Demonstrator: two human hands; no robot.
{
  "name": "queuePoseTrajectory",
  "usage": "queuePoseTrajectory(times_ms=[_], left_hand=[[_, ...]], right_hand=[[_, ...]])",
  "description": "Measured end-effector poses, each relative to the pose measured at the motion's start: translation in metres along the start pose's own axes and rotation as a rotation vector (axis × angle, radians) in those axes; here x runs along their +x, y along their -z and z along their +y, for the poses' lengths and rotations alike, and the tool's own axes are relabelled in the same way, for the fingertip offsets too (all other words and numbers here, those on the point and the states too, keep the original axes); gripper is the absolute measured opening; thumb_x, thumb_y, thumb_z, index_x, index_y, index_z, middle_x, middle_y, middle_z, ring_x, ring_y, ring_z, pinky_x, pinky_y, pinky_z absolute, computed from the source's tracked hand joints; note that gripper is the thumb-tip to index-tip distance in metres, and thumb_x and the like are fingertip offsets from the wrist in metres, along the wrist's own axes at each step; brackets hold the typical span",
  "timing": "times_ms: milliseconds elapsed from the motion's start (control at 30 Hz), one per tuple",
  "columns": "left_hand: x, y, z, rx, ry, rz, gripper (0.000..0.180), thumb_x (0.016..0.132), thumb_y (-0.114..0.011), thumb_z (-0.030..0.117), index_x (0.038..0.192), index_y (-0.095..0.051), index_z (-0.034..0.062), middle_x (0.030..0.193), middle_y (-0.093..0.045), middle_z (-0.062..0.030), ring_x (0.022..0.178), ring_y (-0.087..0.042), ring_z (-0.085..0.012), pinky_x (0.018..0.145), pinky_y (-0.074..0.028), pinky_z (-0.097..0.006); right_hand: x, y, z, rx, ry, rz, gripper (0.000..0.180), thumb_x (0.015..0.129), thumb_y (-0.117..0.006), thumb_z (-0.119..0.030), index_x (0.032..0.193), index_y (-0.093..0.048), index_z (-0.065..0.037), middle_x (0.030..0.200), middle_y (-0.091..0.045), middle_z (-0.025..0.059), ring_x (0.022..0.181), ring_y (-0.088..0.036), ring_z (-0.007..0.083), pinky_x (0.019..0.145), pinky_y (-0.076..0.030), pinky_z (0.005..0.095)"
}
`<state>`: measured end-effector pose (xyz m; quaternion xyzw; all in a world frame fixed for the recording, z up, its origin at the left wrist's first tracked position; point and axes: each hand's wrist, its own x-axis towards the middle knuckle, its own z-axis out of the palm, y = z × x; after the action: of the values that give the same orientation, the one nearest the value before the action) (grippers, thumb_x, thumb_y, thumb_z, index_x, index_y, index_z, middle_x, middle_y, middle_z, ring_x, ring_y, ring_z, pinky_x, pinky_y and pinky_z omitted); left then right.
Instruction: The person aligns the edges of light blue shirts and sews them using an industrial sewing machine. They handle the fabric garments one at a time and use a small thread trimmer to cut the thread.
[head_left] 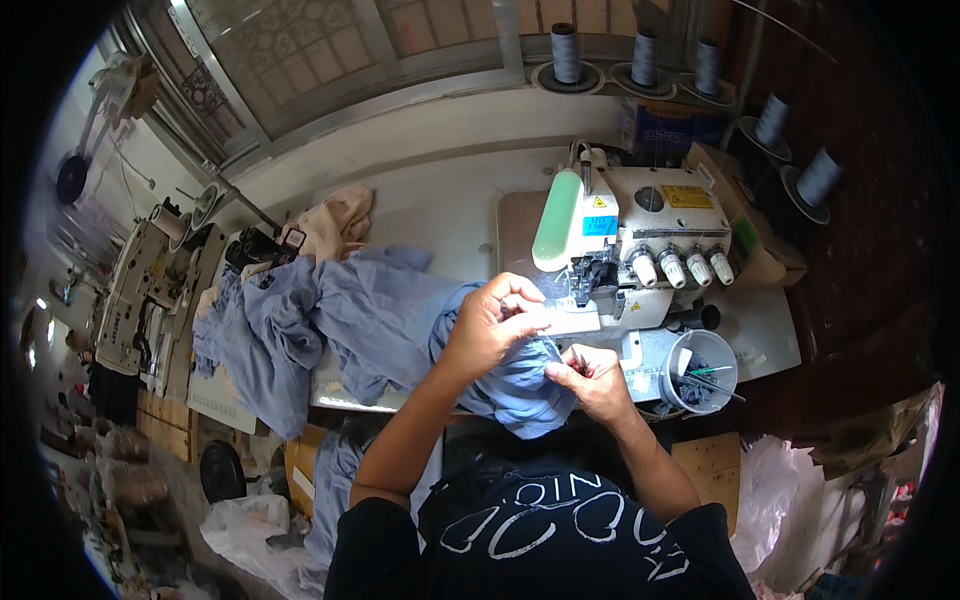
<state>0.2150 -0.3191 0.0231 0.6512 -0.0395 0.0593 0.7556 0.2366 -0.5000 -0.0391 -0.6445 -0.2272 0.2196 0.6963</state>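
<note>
Blue cloth (385, 305) is spread over the sewing table, and its near end hangs over the front edge. My left hand (495, 322) grips this cloth just in front of an overlock sewing machine (660, 220), thumb and fingers closed. Lower and to the right, my right hand (595, 380) pinches the cloth's edge between thumb and forefinger. A small dark object shows at its fingertips, too small to name. Bright light falls on the machine's white plate (573, 318), which lies right beside my left fingertips. A green cover (558, 220) stands above the needle area.
A white tub (700, 372) with scraps and thin tools stands right of my right hand. Several thread cones (645, 58) stand behind the machine. Beige cloth (335, 222) lies at the back left. Another sewing machine (135, 290) is farther left. Plastic bags (255, 535) lie below.
</note>
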Motion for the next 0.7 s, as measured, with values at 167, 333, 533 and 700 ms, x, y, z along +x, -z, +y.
queuePoseTrajectory(times_ms=[167,333,533,700], left_hand=[[0.006,-0.004,0.025,0.491,-0.158,-0.116,0.013,0.079,-0.063,0.001,0.09,-0.058,-0.0003,0.081,-0.06,-0.0061,0.073,-0.063,-0.0126,0.065,-0.047,-0.023],[0.01,-0.011,0.037,0.634,-0.298,-0.138,0.014,0.076,-0.065,0.004,0.088,-0.061,-0.0008,0.085,-0.056,-0.0113,0.071,-0.064,-0.0193,0.067,-0.049,-0.028],[0.011,-0.02,0.036,0.575,-0.296,-0.127,0.013,0.072,-0.066,0.002,0.084,-0.062,-0.0012,0.085,-0.057,-0.0128,0.072,-0.064,-0.0212,0.069,-0.049,-0.03],[0.008,-0.017,0.044,0.734,-0.418,-0.203,0.014,0.071,-0.068,0.0,0.084,-0.063,0.0007,0.077,-0.063,-0.0086,0.072,-0.062,-0.0183,0.068,-0.047,-0.03]], right_hand=[[-0.005,0.013,-0.019,-0.32,0.139,0.061,0.024,0.084,-0.066,-0.022,0.085,-0.06,0.001,0.072,-0.062,0.0056,0.06,-0.054,0.0118,0.054,-0.043,0.0286],[-0.008,0.019,-0.069,-0.83,0.269,0.105,0.036,0.083,-0.061,-0.032,0.1,-0.059,0.0,0.093,-0.062,0.0201,0.073,-0.063,0.034,0.063,-0.049,0.0416],[0.006,0.016,-0.08,-0.865,0.295,0.119,0.025,0.078,-0.063,-0.023,0.09,-0.061,-0.001,0.072,-0.061,0.0169,0.066,-0.061,0.0339,0.061,-0.047,0.0403],[0.017,0.001,-0.069,-0.808,0.315,0.083,0.024,0.076,-0.063,-0.025,0.084,-0.061,-0.003,0.07,-0.06,0.0194,0.066,-0.06,0.0367,0.062,-0.048,0.0436]])
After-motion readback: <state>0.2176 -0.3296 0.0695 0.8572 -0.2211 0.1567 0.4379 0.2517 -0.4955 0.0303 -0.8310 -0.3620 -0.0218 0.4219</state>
